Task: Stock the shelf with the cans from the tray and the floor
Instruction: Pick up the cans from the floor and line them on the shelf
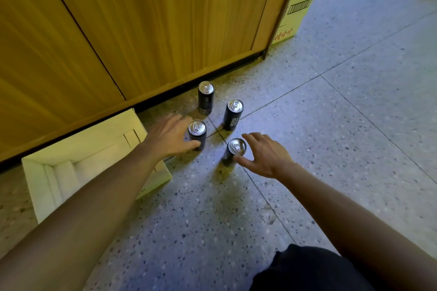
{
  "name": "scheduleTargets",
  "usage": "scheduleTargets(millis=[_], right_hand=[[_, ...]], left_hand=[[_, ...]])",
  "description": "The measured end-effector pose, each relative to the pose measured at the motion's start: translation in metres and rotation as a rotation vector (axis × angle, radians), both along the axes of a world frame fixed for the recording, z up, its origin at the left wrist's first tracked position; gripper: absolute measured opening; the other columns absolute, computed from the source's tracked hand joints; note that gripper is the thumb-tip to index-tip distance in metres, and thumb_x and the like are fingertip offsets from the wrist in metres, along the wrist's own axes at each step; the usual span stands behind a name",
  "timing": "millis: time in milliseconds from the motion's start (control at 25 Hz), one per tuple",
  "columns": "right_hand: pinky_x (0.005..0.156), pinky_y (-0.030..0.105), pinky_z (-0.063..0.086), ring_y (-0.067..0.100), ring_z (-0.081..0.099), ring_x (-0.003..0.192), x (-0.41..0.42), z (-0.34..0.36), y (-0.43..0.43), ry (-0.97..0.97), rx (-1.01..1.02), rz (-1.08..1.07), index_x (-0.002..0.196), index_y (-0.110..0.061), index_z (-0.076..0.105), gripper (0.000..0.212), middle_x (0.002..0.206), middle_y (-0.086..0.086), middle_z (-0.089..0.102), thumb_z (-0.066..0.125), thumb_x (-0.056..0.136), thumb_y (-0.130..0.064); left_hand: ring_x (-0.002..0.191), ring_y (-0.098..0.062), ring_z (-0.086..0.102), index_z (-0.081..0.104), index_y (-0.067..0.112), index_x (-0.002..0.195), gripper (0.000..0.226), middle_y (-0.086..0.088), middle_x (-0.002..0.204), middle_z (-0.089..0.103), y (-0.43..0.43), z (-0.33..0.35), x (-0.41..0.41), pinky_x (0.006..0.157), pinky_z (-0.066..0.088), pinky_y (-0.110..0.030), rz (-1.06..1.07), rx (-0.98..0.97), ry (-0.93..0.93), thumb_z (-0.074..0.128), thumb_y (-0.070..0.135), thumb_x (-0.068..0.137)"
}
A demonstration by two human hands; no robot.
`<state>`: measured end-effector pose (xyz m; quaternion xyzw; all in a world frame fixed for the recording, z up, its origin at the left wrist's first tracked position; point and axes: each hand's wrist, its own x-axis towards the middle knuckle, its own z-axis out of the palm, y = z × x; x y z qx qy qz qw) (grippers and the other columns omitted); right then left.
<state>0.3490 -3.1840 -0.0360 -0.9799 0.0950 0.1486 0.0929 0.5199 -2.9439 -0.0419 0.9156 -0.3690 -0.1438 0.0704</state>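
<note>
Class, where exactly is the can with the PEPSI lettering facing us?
In the head view, the PEPSI can stands upright on the floor, right of centre, right of the can nearest the wooden panel and beyond the right hand.

Four black Pepsi cans (233, 114) with silver tops, grey speckled terrazzo floor (331, 125), pale cream cardboard tray (47, 179), streaky golden-brown wood-grain cabinet (142, 19), barcode-printed beige carton (300, 4).

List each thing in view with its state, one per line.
Far-left can: upright, sealed, untouched.
Far-right can: upright, sealed, untouched.
Near-left can: upright, sealed, left hand curling around it.
Near-right can: upright, sealed, right hand closing on it.
Cardboard tray: on floor, no cans visible inside.
</note>
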Motion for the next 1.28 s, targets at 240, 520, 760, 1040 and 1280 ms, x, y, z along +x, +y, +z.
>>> scheduleTargets(millis=[240,520,760,1040,1280], right_hand=[[0.095,0.045,0.051,0.029,0.051,0.128,-0.004,-0.016,-0.002,-0.030,0.026,-0.016,0.148,-0.021,0.035,0.082,0.146,0.007,0.051,0.050,0.086,-0.072],[0.083,0.042,0.054,0.024,0.059,0.110,-0.002,-0.036,0.012,-0.127,0.213,-0.174,0.131,-0.023,0.048,0.069,0.126,0.002,0.063,0.063,0.081,-0.067],[0.076,0.040,0.056,0.019,0.064,0.094,0.008,-0.050,0.019,-0.232,0.390,-0.322,0.121,-0.022,0.052,0.061,0.110,0.000,0.069,0.073,0.076,-0.057],[0.074,0.041,0.059,0.015,0.066,0.086,0.019,0.032,0.022,-0.302,0.475,-0.356,0.113,-0.025,0.059,0.053,0.100,-0.005,0.072,0.079,0.070,-0.048],[0.074,0.037,0.060,0.011,0.067,0.087,0.046,0.275,0.043,-0.341,0.467,-0.226,0.115,-0.022,0.060,0.058,0.101,-0.005,0.073,0.078,0.069,-0.053]], left_hand=[[0.106,-0.027,0.057,0.054,0.023,0.123,0.072,-0.005,0.119,0.064,-0.008,-0.020,0.013,0.080,0.048,-0.038,0.044,-0.004,0.002,0.067,0.071,0.071],[0.099,-0.029,0.061,0.054,0.024,0.111,0.065,-0.006,0.112,0.065,-0.037,-0.034,0.007,0.081,0.056,-0.046,0.180,-0.127,0.176,0.086,0.046,0.060],[0.091,-0.024,0.063,0.052,0.028,0.109,0.060,-0.002,0.106,0.066,-0.040,-0.043,0.006,0.074,0.058,-0.043,0.284,-0.172,0.176,0.088,0.030,0.062],[0.086,-0.024,0.066,0.055,0.027,0.108,0.058,-0.002,0.100,0.068,-0.027,0.049,0.003,0.072,0.059,-0.043,0.281,-0.231,0.240,0.088,0.025,0.060],[0.083,-0.024,0.068,0.055,0.029,0.100,0.055,0.000,0.094,0.070,0.012,0.299,0.013,0.065,0.058,-0.043,0.323,-0.289,0.255,0.087,0.025,0.055]])
